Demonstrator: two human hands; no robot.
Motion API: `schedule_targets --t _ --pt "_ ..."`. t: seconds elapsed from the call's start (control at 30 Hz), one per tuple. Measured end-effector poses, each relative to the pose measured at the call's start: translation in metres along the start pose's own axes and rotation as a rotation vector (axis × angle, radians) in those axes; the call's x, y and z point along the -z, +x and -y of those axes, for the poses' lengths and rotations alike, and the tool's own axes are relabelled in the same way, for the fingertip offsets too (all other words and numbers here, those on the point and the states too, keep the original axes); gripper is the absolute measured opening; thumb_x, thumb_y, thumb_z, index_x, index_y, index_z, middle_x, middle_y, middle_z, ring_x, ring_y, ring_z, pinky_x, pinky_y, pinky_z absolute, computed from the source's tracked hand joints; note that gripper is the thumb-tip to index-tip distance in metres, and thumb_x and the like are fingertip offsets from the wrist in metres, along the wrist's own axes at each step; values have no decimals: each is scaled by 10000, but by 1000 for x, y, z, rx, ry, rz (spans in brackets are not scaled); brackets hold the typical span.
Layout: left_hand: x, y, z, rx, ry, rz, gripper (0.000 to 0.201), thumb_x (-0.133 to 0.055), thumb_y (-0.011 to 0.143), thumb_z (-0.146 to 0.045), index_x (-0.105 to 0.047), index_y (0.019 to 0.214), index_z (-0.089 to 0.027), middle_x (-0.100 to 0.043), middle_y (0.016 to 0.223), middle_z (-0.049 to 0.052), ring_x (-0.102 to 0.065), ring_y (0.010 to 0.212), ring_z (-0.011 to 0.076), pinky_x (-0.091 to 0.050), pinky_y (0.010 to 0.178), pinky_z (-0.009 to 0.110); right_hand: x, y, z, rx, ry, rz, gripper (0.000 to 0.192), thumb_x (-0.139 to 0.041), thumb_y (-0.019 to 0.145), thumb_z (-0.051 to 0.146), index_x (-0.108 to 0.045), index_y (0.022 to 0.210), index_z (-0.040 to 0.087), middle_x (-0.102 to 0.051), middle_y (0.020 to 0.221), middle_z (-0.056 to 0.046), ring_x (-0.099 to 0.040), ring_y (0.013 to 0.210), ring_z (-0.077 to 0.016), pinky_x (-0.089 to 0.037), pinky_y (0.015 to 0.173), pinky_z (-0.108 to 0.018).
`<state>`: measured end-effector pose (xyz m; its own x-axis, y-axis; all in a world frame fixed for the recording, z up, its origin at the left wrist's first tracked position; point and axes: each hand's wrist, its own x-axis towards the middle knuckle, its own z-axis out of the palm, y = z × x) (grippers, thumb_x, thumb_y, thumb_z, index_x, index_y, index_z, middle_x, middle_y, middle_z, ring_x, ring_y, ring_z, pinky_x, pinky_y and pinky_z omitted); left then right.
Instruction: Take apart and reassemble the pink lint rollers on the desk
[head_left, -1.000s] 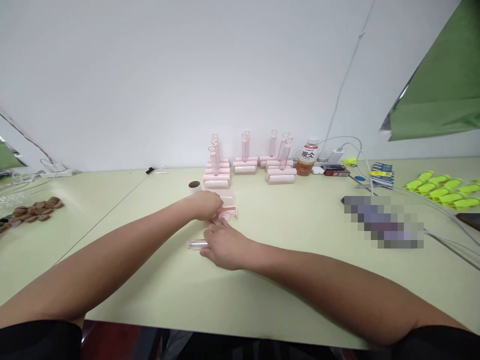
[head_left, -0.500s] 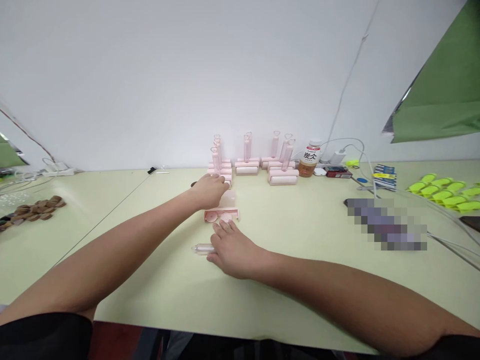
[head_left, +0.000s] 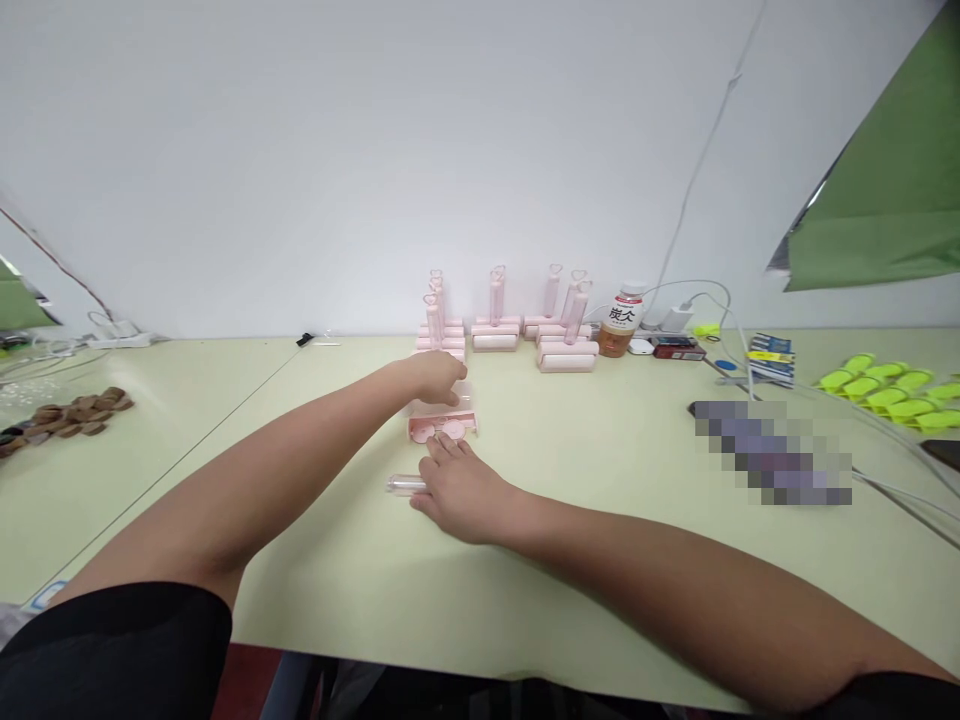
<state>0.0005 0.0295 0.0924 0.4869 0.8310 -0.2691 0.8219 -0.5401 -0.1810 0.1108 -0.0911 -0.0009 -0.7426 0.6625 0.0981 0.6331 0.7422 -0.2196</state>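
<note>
My left hand (head_left: 437, 378) reaches over the back of an opened pink lint roller case, its thumb and fingers apart around no visible object. Under it a clear cover (head_left: 461, 396) shows in part. In front lies the case's pink shell (head_left: 426, 431) with round discs at its ends. My right hand (head_left: 463, 492) has its fingers stretched forward, their tips at the shell's near edge. A clear tube-like handle (head_left: 403, 485) lies flat at its thumb side, its right end hidden under the hand.
Several pink lint rollers (head_left: 568, 357) with upright handles stand along the wall. To their right are a labelled bottle (head_left: 621, 318), white cables and yellow-green pieces (head_left: 911, 380). A blurred dark item (head_left: 765, 450) lies at right. Brown pieces (head_left: 75, 412) are piled far left.
My left hand has shifted slightly right and its thumb has come apart from the fingers. A small dark thing beside its wrist is now hidden. My right hand has moved slightly away from me.
</note>
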Motion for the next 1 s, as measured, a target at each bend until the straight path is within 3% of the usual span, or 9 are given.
schedule_targets --t 0.13,0.33,0.6,0.83,1.0 --pt "-5 7 1 0 -15 -7 543 -596 791 -422 -534 1300 -244 -607 1290 86 -581 1112 261 -467 852 320 -1 3 2 -24 -4 -20 497 -411 950 423 -583 1192 25 -357 1466 -301 -278 1387 -426 -295 1059 -565" --pt "-5 7 1 -10 -24 0 568 -593 787 -439 -523 1316 -244 -607 1293 89 -586 1108 268 -470 846 330 -3 12 6 -46 -7 -55 479 -422 939 407 -576 1221 52 -391 1472 -242 -293 1373 -421 -341 1021 -588" --pt "1 1 6 7 -11 58 603 -625 765 -321 -487 1350 -265 -607 1299 74 -591 1106 261 -472 843 325 2 28 17 -213 -28 55 540 -407 936 432 -509 1322 68 -281 1530 -250 -235 1403 -435 -293 1039 -633" --pt "1 3 10 -5 -41 52 615 -629 756 -352 -492 1349 -265 -604 1301 64 -588 1106 256 -467 859 320 -1 43 20 -277 -25 73 548 -421 929 431 -499 1329 64 -231 1535 -284 -210 1391 -487 -268 996 -694" --pt "12 -12 26 22 -70 -27 555 -518 831 -454 -491 1351 -261 -563 1357 61 -553 1169 260 -437 919 327 5 31 20 -212 -28 66 518 -422 939 406 -524 1301 51 -256 1532 -267 -207 1404 -452 -332 1009 -597"
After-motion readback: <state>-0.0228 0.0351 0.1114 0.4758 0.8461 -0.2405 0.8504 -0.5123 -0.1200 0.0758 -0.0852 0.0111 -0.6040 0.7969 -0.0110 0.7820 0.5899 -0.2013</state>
